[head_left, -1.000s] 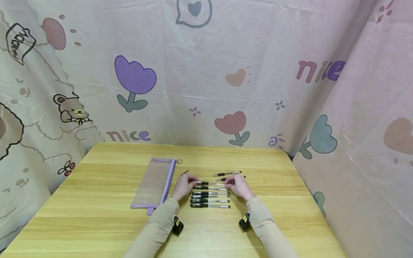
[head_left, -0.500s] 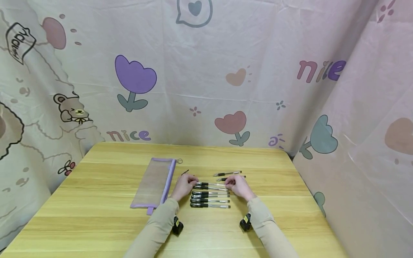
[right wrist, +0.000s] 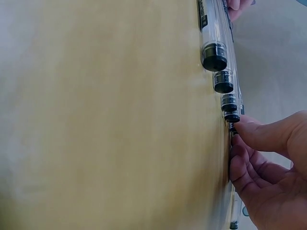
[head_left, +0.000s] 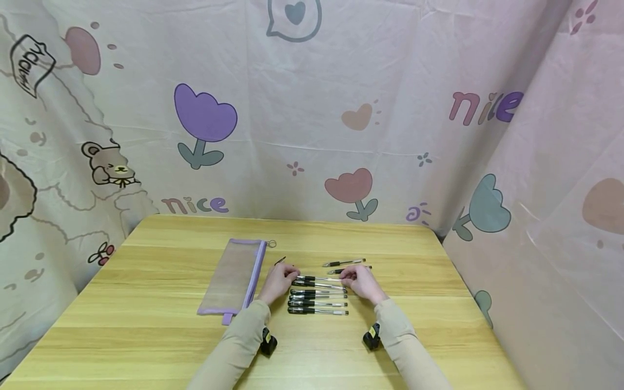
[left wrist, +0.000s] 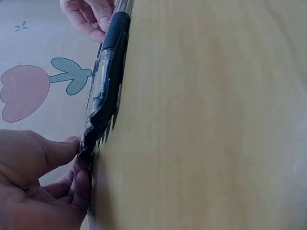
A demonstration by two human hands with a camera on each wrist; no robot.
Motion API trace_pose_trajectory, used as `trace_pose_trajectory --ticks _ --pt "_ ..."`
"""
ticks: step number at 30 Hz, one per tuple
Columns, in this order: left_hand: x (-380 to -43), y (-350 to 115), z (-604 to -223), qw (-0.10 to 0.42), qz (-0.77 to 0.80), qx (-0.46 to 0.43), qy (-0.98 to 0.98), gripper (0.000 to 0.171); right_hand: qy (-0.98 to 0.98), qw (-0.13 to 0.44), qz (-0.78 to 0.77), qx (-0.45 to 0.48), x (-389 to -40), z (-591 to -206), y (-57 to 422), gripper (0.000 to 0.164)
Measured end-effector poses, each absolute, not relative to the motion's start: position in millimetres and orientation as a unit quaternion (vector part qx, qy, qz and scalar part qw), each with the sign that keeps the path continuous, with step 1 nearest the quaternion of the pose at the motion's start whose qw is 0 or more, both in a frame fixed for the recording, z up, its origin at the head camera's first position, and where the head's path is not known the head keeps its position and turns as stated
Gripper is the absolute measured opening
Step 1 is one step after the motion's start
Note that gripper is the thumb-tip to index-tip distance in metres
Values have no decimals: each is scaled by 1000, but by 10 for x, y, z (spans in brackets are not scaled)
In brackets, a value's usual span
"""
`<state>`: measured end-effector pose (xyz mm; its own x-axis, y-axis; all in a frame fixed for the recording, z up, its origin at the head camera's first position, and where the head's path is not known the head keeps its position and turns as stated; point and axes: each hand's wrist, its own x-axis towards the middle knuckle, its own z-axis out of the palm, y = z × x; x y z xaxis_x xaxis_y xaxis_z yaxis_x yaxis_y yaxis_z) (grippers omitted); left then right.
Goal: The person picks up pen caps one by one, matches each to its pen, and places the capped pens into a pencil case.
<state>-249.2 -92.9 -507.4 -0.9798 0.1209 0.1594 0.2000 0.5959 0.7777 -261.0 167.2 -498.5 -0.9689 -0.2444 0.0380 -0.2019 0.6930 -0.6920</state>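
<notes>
Pens [head_left: 303, 311] lie in a row on the wooden surface [head_left: 317, 357]. The left hand [head_left: 278, 283] pinches the capped end of the row's farthest pen [head_left: 314, 278], the right hand [head_left: 361, 283] its other end. A mesh pouch [head_left: 230, 279] lies flat beside the left hand.

Curtained-off nook, rm type unclear: cartoon-print drapes [head_left: 292, 81] behind & beside wood-grain tbl [head_left: 146, 325].

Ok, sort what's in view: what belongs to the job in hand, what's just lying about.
In the job:
left hand
right hand
row of pens at their fingertips
perhaps two loose pens beyond

Apparently just lying about:
mesh pouch, untouched
thin dark item beyond the left hand, too small to identify
</notes>
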Motion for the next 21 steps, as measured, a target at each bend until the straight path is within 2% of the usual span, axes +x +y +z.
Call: trace_pose_trajectory --ticks 12,21 --pt "-2485 -931 -5064 52 -445 -93 -889 15 893 31 -429 -134 -2641 -5006 1746 11" --pt "-2456 -936 -5049 58 -454 -100 -883 17 870 -34 -482 -103 -2706 -4996 1848 18"
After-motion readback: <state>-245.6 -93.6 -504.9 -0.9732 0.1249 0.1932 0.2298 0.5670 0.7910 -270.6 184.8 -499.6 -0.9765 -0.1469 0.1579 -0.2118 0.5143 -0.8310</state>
